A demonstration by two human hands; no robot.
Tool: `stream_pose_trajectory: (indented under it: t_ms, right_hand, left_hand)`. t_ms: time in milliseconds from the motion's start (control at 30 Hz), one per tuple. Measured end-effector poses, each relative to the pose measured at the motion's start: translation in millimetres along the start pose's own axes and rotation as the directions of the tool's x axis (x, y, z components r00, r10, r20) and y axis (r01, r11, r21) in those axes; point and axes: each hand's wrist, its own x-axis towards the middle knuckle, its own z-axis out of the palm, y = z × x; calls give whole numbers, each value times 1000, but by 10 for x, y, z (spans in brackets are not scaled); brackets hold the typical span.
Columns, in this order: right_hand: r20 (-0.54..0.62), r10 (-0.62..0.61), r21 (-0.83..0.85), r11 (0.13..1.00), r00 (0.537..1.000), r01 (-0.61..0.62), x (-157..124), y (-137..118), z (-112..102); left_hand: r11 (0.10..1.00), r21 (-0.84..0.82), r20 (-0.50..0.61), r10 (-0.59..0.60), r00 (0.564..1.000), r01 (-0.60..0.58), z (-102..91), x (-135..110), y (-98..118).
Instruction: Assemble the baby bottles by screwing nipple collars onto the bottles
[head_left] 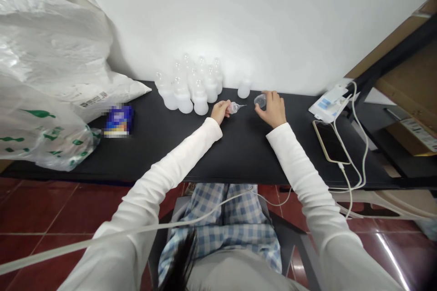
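Note:
My left hand [221, 111] is closed on a small clear plastic piece [234, 107] with a thin tip pointing right, perhaps a nipple with a straw. In my right hand [275, 108], thumb and fingers grip a clear dome-shaped cap [260, 100]. A gap separates the two pieces. Behind them, by the wall, stands one frosted white bottle [244, 88] with no clear top visible on it. To the left of my left hand, several similar white bottles [184, 101] stand upright in a group, with clear domed tops on them.
Large white plastic bags [54, 50] fill the left of the black table [239, 159], beside a blurred blue packet [119, 120]. At the right lie a phone [331, 142], a white power strip [329, 103] and cables [365, 145]. Cardboard boxes [406, 136] sit on a shelf farther right.

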Motion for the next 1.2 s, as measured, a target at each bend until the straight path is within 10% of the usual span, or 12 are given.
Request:
stream_pose_trajectory:
  t_ms: [200, 367, 567, 1200]
  right_hand:
    - [124, 239, -107, 968, 963, -227, -140, 198, 160]
    - [-56, 74, 42, 997, 996, -72, -101, -77, -6]
    - [30, -168, 198, 967, 985, 159, -108, -519, -36]
    - [64, -67, 777, 629, 996, -8, -214, -658, 189]
  left_hand:
    - [1000, -9, 5, 19, 1000, -19, 1, -26, 4]
    - [981, 70, 77, 177, 981, -182, -7, -52, -50]
    - [921, 68, 188, 367, 911, -385, 25, -98, -91]
    - [884, 264, 250, 324, 913, -386, 17, -277, 10]
